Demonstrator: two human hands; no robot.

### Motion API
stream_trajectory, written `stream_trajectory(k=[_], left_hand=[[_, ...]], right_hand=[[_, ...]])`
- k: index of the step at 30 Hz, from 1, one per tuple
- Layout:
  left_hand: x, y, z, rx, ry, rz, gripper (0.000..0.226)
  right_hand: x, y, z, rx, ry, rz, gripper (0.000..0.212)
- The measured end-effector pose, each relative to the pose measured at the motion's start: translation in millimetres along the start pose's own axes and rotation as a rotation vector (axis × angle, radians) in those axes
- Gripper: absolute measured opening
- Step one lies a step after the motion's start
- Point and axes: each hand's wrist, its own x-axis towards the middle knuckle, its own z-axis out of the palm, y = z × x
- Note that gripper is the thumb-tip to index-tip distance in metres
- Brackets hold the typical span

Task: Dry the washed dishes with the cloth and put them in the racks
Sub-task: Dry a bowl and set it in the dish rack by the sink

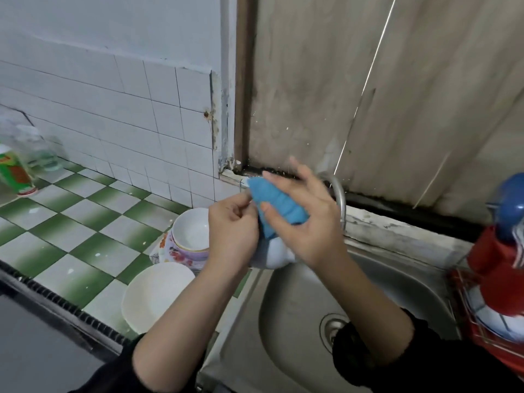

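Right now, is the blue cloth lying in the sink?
No, the blue cloth is up in the right hand, pressed on a white dish above the sink.

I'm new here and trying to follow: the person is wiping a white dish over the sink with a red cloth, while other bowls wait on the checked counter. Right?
Not quite. The cloth is blue, not red; the head view shows it in the right hand. Otherwise yes: the left hand holds the white dish over the sink, and bowls wait on the checked counter.
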Motion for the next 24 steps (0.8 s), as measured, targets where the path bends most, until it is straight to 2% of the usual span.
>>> stream_trajectory(k=[3,4,8,9,11,13,14,15,17,20,22,24], left_hand=[[-14,5,13,-0.059,-0.02,-0.037,0.027],[-15,7,16,-0.07,-0.034,-0.046,0.027],[-13,12,16,-0.1,-0.069,-0.046,0.03],[-12,13,14,-0.095,-0.063,-0.045,0.029],[-14,16,11,-0.087,-0.055,-0.046,0.027],[-17,22,10,-0.056,-0.059,-0.022,0.027],[-17,24,10,-0.043,-0.058,-0.005,0.028],[-15,27,8,-0.035,-0.054,0.007,0.028],[-8,31,3,-0.076,-0.029,-0.004,0.027],[4,41,-8,-0.273,0.049,-0.112,0.023],[12,49,-15,-0.414,0.117,-0.19,0.02],[22,54,-21,-0.499,0.148,-0.227,0.021]], right_hand=[[22,15,-26,0.023,0.063,0.328,0.04],[21,13,-28,0.03,0.088,0.343,0.036],[-11,-14,-10,-0.056,0.072,-0.072,0.04],[-14,-15,-9,-0.05,0.064,-0.101,0.039],[-3,-9,-15,0.015,0.158,0.053,0.035],[17,-3,-23,0.153,0.277,0.388,0.027],[24,-3,-21,0.211,0.305,0.496,0.027],[26,-10,-16,0.197,0.341,0.505,0.028],[15,-29,1,0.062,0.417,0.248,0.033],[-18,-35,31,-0.16,0.373,-0.234,0.036],[-28,-29,37,-0.174,0.41,-0.289,0.034],[-27,-28,35,0.008,0.524,-0.141,0.034]])
